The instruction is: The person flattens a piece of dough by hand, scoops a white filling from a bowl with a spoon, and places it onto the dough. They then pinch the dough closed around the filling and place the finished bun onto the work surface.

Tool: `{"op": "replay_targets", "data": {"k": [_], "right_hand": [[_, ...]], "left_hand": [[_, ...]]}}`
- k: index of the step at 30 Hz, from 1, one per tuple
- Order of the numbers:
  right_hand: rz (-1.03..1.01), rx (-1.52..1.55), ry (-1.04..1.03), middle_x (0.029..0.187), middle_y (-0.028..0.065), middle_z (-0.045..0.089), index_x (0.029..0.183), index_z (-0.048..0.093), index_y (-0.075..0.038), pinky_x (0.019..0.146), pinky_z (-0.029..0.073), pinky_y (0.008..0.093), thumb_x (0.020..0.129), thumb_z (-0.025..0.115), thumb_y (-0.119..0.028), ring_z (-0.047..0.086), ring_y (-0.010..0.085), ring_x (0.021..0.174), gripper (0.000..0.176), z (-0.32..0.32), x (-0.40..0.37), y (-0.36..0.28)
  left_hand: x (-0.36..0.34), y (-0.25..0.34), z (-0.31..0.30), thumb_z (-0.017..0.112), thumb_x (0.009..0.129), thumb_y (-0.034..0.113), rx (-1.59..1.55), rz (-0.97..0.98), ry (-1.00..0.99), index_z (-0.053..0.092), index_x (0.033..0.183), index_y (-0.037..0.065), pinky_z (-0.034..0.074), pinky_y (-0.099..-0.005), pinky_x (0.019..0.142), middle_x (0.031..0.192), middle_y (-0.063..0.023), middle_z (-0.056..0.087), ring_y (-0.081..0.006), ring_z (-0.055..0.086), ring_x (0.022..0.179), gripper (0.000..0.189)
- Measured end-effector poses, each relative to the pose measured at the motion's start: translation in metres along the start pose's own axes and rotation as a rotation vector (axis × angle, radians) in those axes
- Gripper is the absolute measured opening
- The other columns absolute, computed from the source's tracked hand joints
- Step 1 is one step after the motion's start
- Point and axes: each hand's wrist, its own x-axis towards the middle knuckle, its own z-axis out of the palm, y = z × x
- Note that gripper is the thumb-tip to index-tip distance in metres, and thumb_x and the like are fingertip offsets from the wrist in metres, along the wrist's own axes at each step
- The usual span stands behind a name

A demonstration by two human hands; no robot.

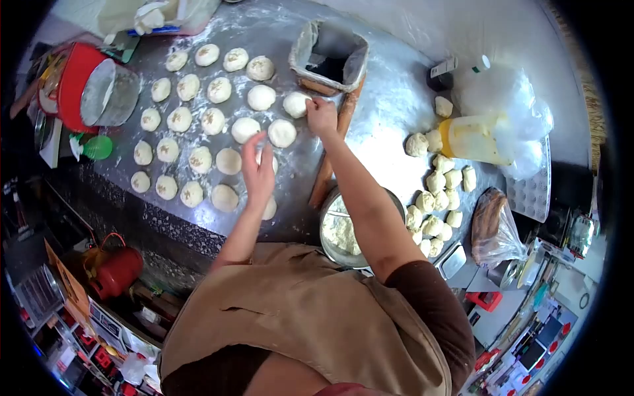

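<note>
Rows of round white dough pieces [219, 90] lie on the floured metal table; many carry brownish flecks on top. My right hand [321, 117] has its fingers closed at the right edge of a plain dough round [294, 104], beside a rolling pin [338, 138]. Over the nearer rows is my left hand [259, 168], its fingers apart and nothing visible in them. Its fingertips are close to another plain dough round [246, 130], and it partly covers one behind it. Just right of its fingertips sits a further dough round [282, 133].
A plastic-lined tub [360, 66] stands behind the rolling pin. By my apron is a metal bowl [328, 247] of pale crumbly filling. Several small dough lumps [432, 201] cluster at right, near a yellow-stained container [479, 140]. A red bucket [76, 86] is at far left.
</note>
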Motion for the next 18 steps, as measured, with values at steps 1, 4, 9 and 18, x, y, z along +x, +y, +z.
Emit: {"op": "replay_targets", "data": {"k": [1,4,9,18], "right_hand": [[-0.065,-0.29,0.096,0.094,0.018,0.062,0.105,0.06,-0.008,0.083,0.044,0.0392,0.086,0.051,-0.036,0.058,0.0304,0.091,0.034,-0.001,-0.003,-0.011],[0.11,-0.143,-0.108,0.113,0.0229,0.055,0.111,0.054,-0.005,0.09,0.041,0.0421,0.086,0.047,-0.04,0.052,0.0355,0.107,0.043,-0.02,-0.005,-0.03],[-0.071,0.053,-0.344,0.091,0.0183,0.064,0.103,0.056,0.002,0.077,0.047,0.0353,0.079,0.063,-0.038,0.061,0.0271,0.085,0.047,-0.107,-0.041,-0.029],[0.492,0.107,0.23,0.1,0.0221,0.057,0.114,0.055,0.0,0.084,0.044,0.0378,0.061,0.077,-0.036,0.056,0.0333,0.094,0.068,-0.255,-0.063,0.154]], "left_hand": [[0.02,0.002,0.007,0.052,0.087,0.014,0.18,0.096,-0.007,0.051,0.113,0.003,0.035,-0.0351,0.093,0.112,-0.0127,0.054,-0.0276,0.049,0.108,0.029],[0.095,-0.02,0.052,0.051,0.083,0.015,0.631,0.345,0.019,0.051,0.112,0.0,0.038,-0.0433,0.087,0.106,-0.0198,0.055,-0.0362,0.05,0.102,0.033],[0.157,-0.08,0.115,0.044,0.082,0.025,1.229,0.373,0.08,0.046,0.123,-0.005,0.023,-0.0443,0.103,0.129,-0.0179,0.045,-0.0303,0.035,0.124,0.051],[0.143,-0.078,0.129,0.046,0.086,0.032,1.033,0.403,0.227,0.044,0.125,0.003,0.018,-0.0465,0.103,0.131,-0.0141,0.042,-0.0291,0.03,0.126,0.049]]}}
